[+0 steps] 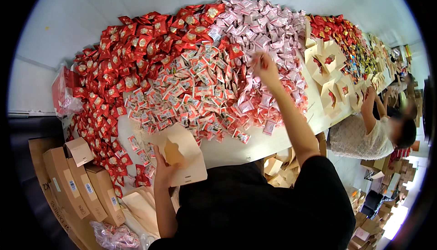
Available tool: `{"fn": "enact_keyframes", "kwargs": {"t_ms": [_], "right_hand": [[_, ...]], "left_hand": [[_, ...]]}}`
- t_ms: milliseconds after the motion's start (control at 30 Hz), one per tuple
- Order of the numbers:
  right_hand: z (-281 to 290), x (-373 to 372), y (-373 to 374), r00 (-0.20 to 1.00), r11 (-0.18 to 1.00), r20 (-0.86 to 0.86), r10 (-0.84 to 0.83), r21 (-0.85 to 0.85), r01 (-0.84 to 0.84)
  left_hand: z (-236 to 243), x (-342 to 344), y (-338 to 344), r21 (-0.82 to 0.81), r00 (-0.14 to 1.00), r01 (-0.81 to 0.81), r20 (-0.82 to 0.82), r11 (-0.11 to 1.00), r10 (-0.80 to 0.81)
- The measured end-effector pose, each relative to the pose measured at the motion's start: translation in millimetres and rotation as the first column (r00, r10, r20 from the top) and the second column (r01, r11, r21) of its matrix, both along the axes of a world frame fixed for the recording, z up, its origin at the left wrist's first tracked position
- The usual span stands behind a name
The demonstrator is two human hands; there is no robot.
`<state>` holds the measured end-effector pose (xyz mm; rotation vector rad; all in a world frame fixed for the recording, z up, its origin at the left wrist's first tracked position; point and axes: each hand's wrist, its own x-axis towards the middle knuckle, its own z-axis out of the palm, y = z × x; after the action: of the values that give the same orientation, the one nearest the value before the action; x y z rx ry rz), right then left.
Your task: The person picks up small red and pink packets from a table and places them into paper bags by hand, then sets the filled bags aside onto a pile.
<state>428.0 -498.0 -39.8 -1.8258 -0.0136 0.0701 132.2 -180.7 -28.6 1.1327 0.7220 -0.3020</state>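
Note:
My left hand (165, 169) grips an open tan cardboard box (193, 161) at the table's front edge; its inside faces up and I see no packet in it. My right arm stretches out over the heap, with my right hand (266, 69) above the pale pink packets (264, 27). Motion smears its fingers, so whether they hold anything cannot be made out. Between the hands spreads a pile of small white-and-red packets (191, 90). Larger shiny red packets (118, 58) are heaped behind and to the left of it.
Several open tan boxes (328, 97) with red packets inside stand to the right, beside another mixed heap (348, 38). A co-worker in a white top (359, 136) reaches over the table there. Long brown cartons (73, 184) stand at the lower left, near a plastic bag (114, 236).

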Motion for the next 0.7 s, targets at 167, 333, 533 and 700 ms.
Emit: {"fn": "enact_keyframes", "kwargs": {"t_ms": [167,333,533,700], "right_hand": [[-67,106,-31,0.955,0.607,0.171,0.241,-0.795,-0.011],[-73,116,-18,0.884,0.352,-0.119,0.452,-0.887,-0.299],[-19,94,-68,0.956,0.800,0.080,0.282,-0.570,-0.188],[-29,-9,-166,0.984,0.953,-0.167,-0.066,0.282,0.112]], "left_hand": [[-8,-30,-39,0.039,0.997,0.030,-0.072,0.999,-0.027],[1,-41,-72,0.056,1.000,0.014,-0.001,0.998,-0.014],[3,-33,-95,0.043,0.997,0.014,-0.075,0.999,-0.010],[-29,-21,-106,0.305,0.993,0.105,-0.091,0.947,-0.081]]}}
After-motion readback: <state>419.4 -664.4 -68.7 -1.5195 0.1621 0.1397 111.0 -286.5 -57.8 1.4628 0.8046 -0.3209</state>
